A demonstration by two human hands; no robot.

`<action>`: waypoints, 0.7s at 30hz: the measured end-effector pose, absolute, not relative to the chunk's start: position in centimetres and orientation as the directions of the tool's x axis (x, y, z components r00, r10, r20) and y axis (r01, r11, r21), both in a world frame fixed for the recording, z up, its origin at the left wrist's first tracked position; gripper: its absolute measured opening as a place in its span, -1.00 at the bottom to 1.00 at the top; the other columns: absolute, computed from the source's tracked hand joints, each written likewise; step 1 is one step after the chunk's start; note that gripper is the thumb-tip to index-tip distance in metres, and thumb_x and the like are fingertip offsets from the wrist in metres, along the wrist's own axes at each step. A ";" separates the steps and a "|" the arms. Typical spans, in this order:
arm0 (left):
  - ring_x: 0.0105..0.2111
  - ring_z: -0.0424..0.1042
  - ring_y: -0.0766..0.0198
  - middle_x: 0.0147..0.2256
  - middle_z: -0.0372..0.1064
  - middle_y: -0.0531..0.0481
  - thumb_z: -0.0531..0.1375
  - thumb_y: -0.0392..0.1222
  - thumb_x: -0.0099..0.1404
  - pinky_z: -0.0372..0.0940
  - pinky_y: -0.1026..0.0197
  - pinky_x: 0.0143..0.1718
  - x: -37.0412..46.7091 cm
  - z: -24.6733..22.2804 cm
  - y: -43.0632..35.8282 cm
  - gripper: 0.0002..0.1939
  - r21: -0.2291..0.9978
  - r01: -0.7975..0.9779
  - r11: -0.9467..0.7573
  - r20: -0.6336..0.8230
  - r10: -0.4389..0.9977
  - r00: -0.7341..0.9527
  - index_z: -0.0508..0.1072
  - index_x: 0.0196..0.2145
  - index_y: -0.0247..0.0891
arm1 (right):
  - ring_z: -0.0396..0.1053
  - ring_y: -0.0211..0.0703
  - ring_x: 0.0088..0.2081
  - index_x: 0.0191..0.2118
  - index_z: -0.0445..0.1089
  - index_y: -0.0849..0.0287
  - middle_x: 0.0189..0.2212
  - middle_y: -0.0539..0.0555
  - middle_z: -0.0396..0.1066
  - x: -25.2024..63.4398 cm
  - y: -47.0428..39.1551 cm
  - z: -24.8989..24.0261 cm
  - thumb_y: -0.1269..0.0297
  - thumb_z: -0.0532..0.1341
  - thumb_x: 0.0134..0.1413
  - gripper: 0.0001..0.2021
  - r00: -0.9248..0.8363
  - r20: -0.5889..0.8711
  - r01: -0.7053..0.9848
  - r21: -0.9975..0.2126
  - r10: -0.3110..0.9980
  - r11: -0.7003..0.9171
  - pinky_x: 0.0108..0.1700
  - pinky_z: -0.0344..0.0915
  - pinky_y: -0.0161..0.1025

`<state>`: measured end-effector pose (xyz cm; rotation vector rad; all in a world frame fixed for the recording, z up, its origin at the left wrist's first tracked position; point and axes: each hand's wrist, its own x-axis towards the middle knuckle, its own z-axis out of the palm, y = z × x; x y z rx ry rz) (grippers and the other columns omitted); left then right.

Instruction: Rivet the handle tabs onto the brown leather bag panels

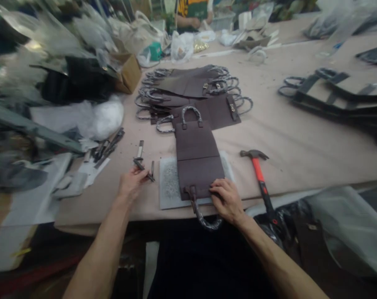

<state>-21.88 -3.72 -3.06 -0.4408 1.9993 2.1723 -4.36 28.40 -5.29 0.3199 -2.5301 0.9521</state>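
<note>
A dark brown bag panel (198, 143) lies lengthwise over a pale speckled slab (170, 180) at the table's near edge. Plastic-wrapped handles are fixed at both its ends, and the near handle (204, 218) hangs over the edge. My right hand (227, 199) grips the panel's near right corner, fingers curled on top. Left of the slab, my left hand (134, 180) pinches a thin dark metal rod-like tool (144, 170). Beside it on the table lie a short metal rod (153, 168) and a flat metal piece (140, 149). A claw hammer (259, 174) with a red and black handle lies to the right.
Several similar brown panels (188, 85) with wrapped handles are piled beyond the slab. Dark bag pieces (338, 93) lie at the right. Tools (109, 145), plastic bags and a cardboard box (129, 72) crowd the left. Across the table is another person (193, 14).
</note>
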 end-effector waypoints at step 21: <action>-0.27 0.61 0.11 -0.24 0.57 -0.11 0.45 -0.03 0.14 0.56 0.10 -0.14 -14.7 -3.3 6.7 -0.50 0.971 -0.047 -0.233 -0.031 0.071 -0.997 0.34 -0.12 -0.28 | 0.23 0.14 0.14 0.07 0.42 0.15 0.10 0.23 0.30 -2.8 26.6 -1.4 0.44 0.18 0.21 -0.68 -0.956 0.236 -0.264 -0.420 -0.176 0.868 0.34 0.01 0.30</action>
